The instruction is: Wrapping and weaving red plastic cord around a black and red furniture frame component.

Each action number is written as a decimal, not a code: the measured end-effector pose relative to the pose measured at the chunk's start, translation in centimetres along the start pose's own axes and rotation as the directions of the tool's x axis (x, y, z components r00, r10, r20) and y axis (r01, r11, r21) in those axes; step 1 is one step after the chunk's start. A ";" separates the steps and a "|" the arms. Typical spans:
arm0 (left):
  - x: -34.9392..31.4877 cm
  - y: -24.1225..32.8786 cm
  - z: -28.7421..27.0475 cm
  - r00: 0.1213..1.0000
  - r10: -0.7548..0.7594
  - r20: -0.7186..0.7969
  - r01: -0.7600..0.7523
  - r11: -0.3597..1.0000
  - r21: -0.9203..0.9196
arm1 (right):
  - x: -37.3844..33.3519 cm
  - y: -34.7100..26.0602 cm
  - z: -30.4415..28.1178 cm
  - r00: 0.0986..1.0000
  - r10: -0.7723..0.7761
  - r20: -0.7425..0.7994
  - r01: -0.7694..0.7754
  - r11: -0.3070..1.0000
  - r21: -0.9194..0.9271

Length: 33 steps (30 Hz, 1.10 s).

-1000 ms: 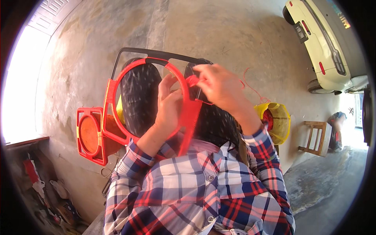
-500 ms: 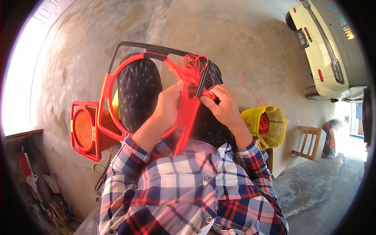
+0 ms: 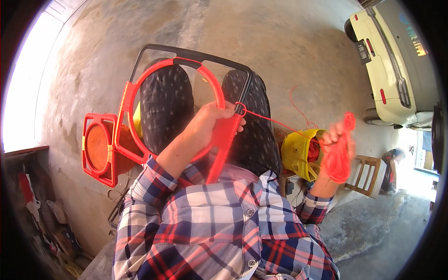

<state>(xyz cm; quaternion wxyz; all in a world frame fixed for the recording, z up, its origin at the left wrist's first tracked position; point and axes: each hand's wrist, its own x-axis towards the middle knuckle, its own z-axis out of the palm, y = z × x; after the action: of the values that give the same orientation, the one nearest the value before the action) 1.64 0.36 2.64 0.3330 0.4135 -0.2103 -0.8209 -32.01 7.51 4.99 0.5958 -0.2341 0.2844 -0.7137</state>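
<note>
Across my lap rests a black squared frame [image 3: 205,57] with a round ring [image 3: 215,88] inside it, much of both wrapped in red cord. My left hand [image 3: 207,122] is closed round the wrapped join between ring and frame side. Out to the right, my right hand [image 3: 330,140] grips a bundle of red cord [image 3: 337,165], somewhat blurred. From it a taut red strand [image 3: 275,122] runs to a loop round the frame's bare black bar, just above the wrapped part and beside my left fingers.
A yellow container [image 3: 295,149] with red cord inside stands at my right, near a wooden stool [image 3: 366,175]. On my left is another red-wrapped frame [image 3: 84,144] against an orange, rounded object. A loose red strand [image 3: 292,99] lies on the floor. A pale vehicle [image 3: 378,70] stands far right.
My right hand has moved from the frame out to the right with the cord bundle, drawing the strand straight. My left hand stays on the frame.
</note>
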 end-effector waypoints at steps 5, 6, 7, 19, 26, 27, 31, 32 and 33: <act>0.3 -0.1 0.3 0.998 -0.041 0.055 0.041 0.999 -0.008 | 0.3 8.6 5.5 0.969 0.246 -0.033 -0.242 0.902 -0.357; 0.3 -0.2 0.3 0.996 -0.046 0.079 0.047 0.999 -0.009 | 0.2 10.3 6.1 0.952 0.306 -0.005 -0.253 0.779 -0.574; 0.4 -0.3 0.3 0.996 -0.047 0.073 0.047 0.999 -0.002 | 0.2 11.7 6.6 0.927 0.374 -0.023 -0.279 0.647 -0.710; 1.1 -0.7 0.5 0.997 -0.072 -0.038 0.069 0.995 -0.066 | -1.9 9.8 7.4 0.866 0.492 0.083 -0.438 0.829 -0.349; 1.2 -0.2 0.1 0.988 -0.153 -0.012 0.149 0.973 -0.177 | 2.2 0.9 -6.8 0.877 0.071 -0.475 -0.248 0.914 -0.322; 1.2 0.0 0.2 0.984 -0.177 -0.003 0.174 0.972 -0.160 | 2.1 -0.1 -9.1 0.879 0.069 -0.472 -0.246 0.913 -0.326; 1.0 0.1 0.0 0.979 -0.205 0.009 0.205 0.979 -0.023 | 0.4 0.9 -7.1 0.964 -0.015 -0.267 0.018 1.000 0.009; 1.0 0.0 0.0 0.989 -0.147 0.014 0.146 0.987 0.062 | -0.1 2.5 -3.6 0.961 0.071 -0.267 -0.068 0.997 0.019; 1.1 -0.1 0.2 0.995 -0.096 0.035 0.090 0.985 0.148 | -1.0 4.2 0.6 0.953 0.147 -0.266 -0.147 0.989 0.021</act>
<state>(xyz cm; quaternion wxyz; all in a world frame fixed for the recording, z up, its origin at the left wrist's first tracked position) 0.95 -0.37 2.06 0.2584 0.4291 -0.2573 -0.8264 -28.44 7.90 2.52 0.6037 -0.1135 0.3783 -0.6925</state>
